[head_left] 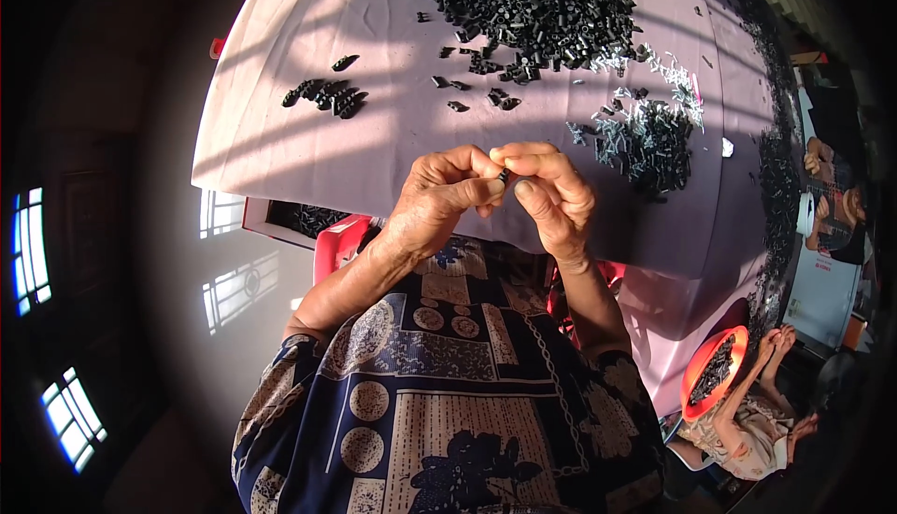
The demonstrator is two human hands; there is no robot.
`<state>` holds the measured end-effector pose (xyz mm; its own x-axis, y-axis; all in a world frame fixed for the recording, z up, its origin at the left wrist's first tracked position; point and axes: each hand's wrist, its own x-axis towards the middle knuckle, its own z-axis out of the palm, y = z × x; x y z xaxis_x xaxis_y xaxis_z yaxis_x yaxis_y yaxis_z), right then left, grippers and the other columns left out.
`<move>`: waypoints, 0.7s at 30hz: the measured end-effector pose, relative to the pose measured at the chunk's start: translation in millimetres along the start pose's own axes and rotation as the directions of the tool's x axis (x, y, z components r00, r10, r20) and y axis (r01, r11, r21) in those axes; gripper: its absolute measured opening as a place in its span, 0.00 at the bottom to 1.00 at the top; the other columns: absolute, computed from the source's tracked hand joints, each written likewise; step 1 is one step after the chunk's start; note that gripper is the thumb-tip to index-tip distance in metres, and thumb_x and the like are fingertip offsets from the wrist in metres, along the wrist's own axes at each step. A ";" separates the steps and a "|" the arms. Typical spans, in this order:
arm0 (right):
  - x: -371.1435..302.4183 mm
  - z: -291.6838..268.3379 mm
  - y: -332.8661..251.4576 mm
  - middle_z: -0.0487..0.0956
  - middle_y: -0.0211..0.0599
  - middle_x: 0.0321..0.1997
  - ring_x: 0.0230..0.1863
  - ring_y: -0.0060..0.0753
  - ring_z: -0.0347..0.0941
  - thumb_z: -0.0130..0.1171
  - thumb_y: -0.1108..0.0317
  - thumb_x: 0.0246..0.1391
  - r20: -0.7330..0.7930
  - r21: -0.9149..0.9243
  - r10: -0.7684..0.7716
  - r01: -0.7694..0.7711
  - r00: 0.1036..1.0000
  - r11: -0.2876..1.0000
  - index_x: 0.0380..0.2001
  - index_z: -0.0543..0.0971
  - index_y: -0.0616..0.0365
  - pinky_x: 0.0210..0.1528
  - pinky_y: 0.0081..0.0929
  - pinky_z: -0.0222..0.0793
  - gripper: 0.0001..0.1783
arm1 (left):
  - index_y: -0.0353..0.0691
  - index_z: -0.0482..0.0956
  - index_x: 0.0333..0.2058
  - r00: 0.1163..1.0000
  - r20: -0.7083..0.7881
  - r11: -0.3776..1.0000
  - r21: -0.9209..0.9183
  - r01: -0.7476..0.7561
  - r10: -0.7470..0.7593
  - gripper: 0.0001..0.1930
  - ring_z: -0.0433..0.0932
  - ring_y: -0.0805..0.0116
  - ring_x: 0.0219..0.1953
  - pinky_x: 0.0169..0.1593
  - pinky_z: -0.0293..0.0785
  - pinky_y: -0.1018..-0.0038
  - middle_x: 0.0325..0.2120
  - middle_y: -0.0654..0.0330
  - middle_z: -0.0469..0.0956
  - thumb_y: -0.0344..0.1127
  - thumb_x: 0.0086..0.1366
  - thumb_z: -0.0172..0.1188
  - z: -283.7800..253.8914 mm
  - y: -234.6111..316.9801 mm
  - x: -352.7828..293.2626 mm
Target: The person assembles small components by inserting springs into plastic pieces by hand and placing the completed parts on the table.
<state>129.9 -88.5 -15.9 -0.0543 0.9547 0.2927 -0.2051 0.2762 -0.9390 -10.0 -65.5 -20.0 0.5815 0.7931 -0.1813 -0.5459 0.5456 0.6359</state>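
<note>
Both hands meet over the near edge of the cloth-covered table, in front of my body. My left hand pinches a small black part between thumb and fingertips. My right hand comes in from the other side, its index finger and thumb bent around the same part. The fingers cover most of the part, so its exact kind is hidden. Left of and beyond my hands lies a small group of black pieces. To the right is a heap of black parts mixed with pale, thin pieces.
A large pile of black tubular parts covers the far middle of the pink tablecloth. An open box of black parts stands below the left edge, beside a red chair. At right, other people sit near a red basin of dark pieces.
</note>
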 end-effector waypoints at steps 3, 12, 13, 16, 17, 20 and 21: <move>4.8 -2.5 -14.1 0.67 0.42 0.39 0.33 0.26 0.65 0.48 0.69 0.42 0.033 -0.106 0.044 -0.041 0.998 0.994 0.35 0.67 0.67 0.39 0.23 0.59 0.16 | 0.33 0.70 0.22 1.000 0.006 0.993 0.112 -0.030 0.030 0.03 0.66 0.77 0.20 0.24 0.62 0.82 0.17 0.63 0.69 0.24 0.45 0.53 4.7 8.7 1.8; 10.8 -4.9 -24.0 0.61 0.34 0.18 0.21 0.31 0.61 0.58 0.63 0.30 0.343 -0.893 -0.102 0.358 0.934 0.273 0.18 0.64 0.58 0.22 0.26 0.59 0.15 | 0.33 0.70 0.19 0.995 -0.085 0.963 0.260 0.073 -0.053 0.01 0.67 0.77 0.20 0.28 0.63 0.83 0.17 0.63 0.70 0.23 0.44 0.53 11.5 7.9 4.1; 9.3 -5.5 -23.2 0.61 0.33 0.18 0.20 0.30 0.61 0.58 0.63 0.29 0.339 -0.903 -0.102 0.354 0.935 0.243 0.17 0.64 0.58 0.21 0.25 0.59 0.15 | 0.33 0.70 0.19 0.994 -0.078 0.960 0.262 0.097 -0.079 0.01 0.67 0.77 0.20 0.29 0.63 0.83 0.16 0.62 0.70 0.23 0.43 0.53 11.5 6.0 5.7; 1.9 -8.5 -16.0 0.62 0.34 0.16 0.19 0.33 0.63 0.54 0.55 0.32 0.295 -0.925 -0.078 0.305 0.952 0.227 0.15 0.63 0.58 0.18 0.26 0.59 0.18 | 0.32 0.70 0.18 0.982 -0.122 0.946 0.273 0.175 -0.146 0.01 0.67 0.77 0.21 0.29 0.63 0.82 0.16 0.62 0.70 0.23 0.42 0.52 10.4 2.2 6.6; -1.1 -9.7 -13.4 0.63 0.36 0.16 0.19 0.36 0.63 0.51 0.49 0.36 0.276 -0.930 -0.052 0.280 0.960 0.237 0.15 0.63 0.59 0.18 0.28 0.59 0.23 | 0.32 0.71 0.17 0.978 -0.128 0.943 0.271 0.194 -0.165 0.01 0.68 0.77 0.20 0.29 0.63 0.82 0.15 0.62 0.70 0.24 0.42 0.53 7.9 -1.8 7.1; -3.4 -12.3 -9.7 0.62 0.35 0.14 0.16 0.35 0.63 0.53 0.55 0.35 0.255 -0.927 -0.065 0.263 0.965 0.269 0.14 0.62 0.59 0.16 0.27 0.59 0.19 | 0.33 0.71 0.17 0.980 -0.127 0.954 0.238 0.182 -0.155 0.01 0.68 0.76 0.20 0.29 0.63 0.81 0.15 0.61 0.71 0.24 0.42 0.53 6.6 -9.1 11.1; -4.9 -13.7 -7.0 0.62 0.35 0.13 0.16 0.35 0.63 0.53 0.57 0.35 0.233 -0.922 -0.066 0.242 0.970 0.303 0.13 0.62 0.59 0.16 0.27 0.59 0.17 | 0.33 0.71 0.17 0.980 -0.123 0.954 0.238 0.182 -0.157 0.01 0.68 0.76 0.20 0.29 0.63 0.81 0.15 0.61 0.71 0.24 0.42 0.53 6.6 -11.0 12.7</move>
<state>145.0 -93.6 -13.3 -0.2672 0.8821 0.3880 0.8254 0.4173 -0.3802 7.4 -63.2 -24.3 0.5813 0.7249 -0.3696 -0.2714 0.6010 0.7518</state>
